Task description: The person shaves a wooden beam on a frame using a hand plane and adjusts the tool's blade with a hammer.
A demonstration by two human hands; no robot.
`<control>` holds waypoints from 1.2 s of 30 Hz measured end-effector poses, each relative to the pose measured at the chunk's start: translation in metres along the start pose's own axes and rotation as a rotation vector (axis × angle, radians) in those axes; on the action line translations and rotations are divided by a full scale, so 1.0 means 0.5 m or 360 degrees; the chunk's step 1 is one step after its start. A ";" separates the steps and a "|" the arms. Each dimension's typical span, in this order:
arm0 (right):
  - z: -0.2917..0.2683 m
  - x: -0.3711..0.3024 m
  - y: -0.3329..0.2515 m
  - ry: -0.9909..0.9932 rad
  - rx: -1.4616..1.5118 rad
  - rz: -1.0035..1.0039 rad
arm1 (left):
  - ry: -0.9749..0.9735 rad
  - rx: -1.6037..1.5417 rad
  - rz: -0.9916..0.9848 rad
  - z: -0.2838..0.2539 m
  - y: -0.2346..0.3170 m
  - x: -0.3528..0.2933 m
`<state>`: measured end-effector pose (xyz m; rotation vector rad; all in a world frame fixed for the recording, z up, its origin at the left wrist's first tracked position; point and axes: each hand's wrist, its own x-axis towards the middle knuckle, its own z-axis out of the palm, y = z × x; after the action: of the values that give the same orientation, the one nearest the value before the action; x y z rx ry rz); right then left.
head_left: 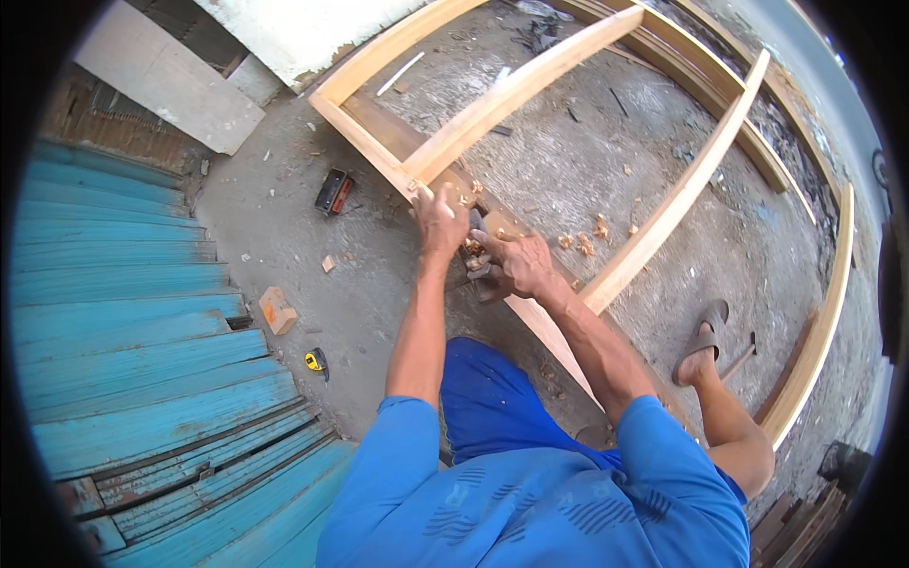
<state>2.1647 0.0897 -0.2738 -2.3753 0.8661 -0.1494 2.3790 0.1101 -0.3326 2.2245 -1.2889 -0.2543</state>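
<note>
A grey hand plane [489,286] with curled shavings in it rests at the near rail of a pale wooden frame [507,99]. My right hand [519,263] is wrapped around the plane's body, its index finger stretched toward the shavings. Just ahead and to the left, my left hand [440,225] is closed at the plane's front end beside the rail; its palm side is hidden. Wood shavings [579,243] lie scattered past the right hand, and a few cling around the left fingers.
On the concrete floor to the left lie a black-and-red tool [333,191], a wood block [277,310] and a yellow tape measure [316,361]. Turquoise planks [133,322] line the left side. A hammer-like tool [741,358] lies by my sandalled foot [703,346] at right.
</note>
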 end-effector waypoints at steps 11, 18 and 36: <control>0.014 -0.161 0.161 0.0324 0.0049 0.0747 | -0.0447 0.0435 0.0578 0.052 -0.038 -0.163; 0.054 -0.173 0.223 0.0398 -0.0377 0.0312 | -0.0350 0.0681 -0.0160 0.024 -0.160 0.075; 0.029 -0.116 0.202 -0.0179 -0.0328 0.0542 | 0.0411 -0.0693 -0.1568 0.127 -0.237 0.219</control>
<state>2.0681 0.0713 -0.3380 -2.3507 1.2646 0.2174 2.4974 0.0403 -0.4382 2.2136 0.0814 -0.5185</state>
